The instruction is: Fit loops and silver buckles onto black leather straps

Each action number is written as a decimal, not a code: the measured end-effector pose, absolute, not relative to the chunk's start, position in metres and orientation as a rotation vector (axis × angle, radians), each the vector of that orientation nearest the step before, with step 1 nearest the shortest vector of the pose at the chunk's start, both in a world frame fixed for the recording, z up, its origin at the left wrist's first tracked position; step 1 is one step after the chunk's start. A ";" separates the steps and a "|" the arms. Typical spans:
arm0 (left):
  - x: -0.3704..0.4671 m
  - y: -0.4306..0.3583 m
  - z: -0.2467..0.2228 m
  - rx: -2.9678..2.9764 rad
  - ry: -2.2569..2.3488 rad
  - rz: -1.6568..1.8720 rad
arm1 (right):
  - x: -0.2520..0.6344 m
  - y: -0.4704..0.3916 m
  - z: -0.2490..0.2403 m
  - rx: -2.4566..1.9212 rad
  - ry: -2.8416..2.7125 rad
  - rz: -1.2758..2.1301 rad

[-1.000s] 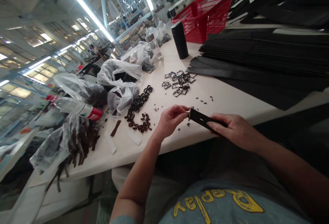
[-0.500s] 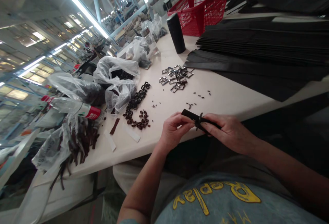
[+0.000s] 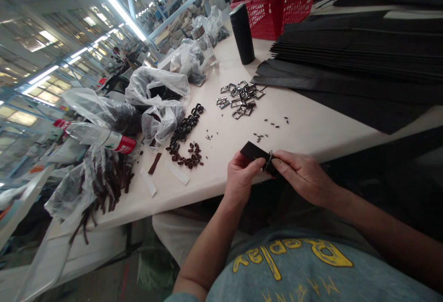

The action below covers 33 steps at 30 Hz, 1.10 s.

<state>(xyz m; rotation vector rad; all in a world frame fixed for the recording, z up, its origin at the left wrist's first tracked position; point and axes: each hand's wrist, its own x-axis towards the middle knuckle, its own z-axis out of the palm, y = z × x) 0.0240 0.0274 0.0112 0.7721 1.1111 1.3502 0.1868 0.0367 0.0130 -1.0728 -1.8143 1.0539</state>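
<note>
Just over the table's front edge, my left hand (image 3: pixel 241 172) pinches a dark strap (image 3: pixel 254 151) between thumb and fingers, its flat end sticking out toward the table. A metal buckle (image 3: pixel 268 160) sits across the strap, between the two hands. My right hand (image 3: pixel 302 172) closes its thumb and fingers on the strap and buckle from the right. The strap's far part is hidden under my right hand. Beyond the hands lie small dark pieces (image 3: pixel 259 137) and a heap of metal buckles (image 3: pixel 242 99).
Black and brown loops (image 3: pixel 187 126) lie left of the buckles, beside plastic bags (image 3: pixel 157 85) and a plastic bottle (image 3: pixel 100 136). A black tumbler (image 3: pixel 242 34), a red basket (image 3: pixel 277 2) and stacked black strips (image 3: pixel 353 62) stand farther back and right on the white table (image 3: pixel 221 154).
My left hand has shifted slightly right and turned, and the strap's flat side now faces up more. My right hand's fingers have drawn in near the buckle. The view has tilted slightly.
</note>
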 end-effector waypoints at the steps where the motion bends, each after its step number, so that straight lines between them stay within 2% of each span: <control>1: 0.022 0.028 0.011 0.772 1.123 1.352 | 0.188 0.038 0.013 -1.048 -1.834 1.090; 7: 0.010 0.028 0.012 0.788 1.127 1.380 | 0.191 0.041 0.013 -0.938 -1.927 1.312; 21: 0.021 0.021 0.003 0.678 1.050 1.437 | 0.180 0.037 0.011 -1.023 -1.899 1.154; 29: 0.022 0.008 -0.003 0.639 1.151 1.451 | 0.175 0.031 0.013 -1.039 -1.874 1.179; 33: 0.027 0.008 -0.017 0.646 1.284 1.477 | 0.172 0.029 -0.003 -1.073 -1.925 1.138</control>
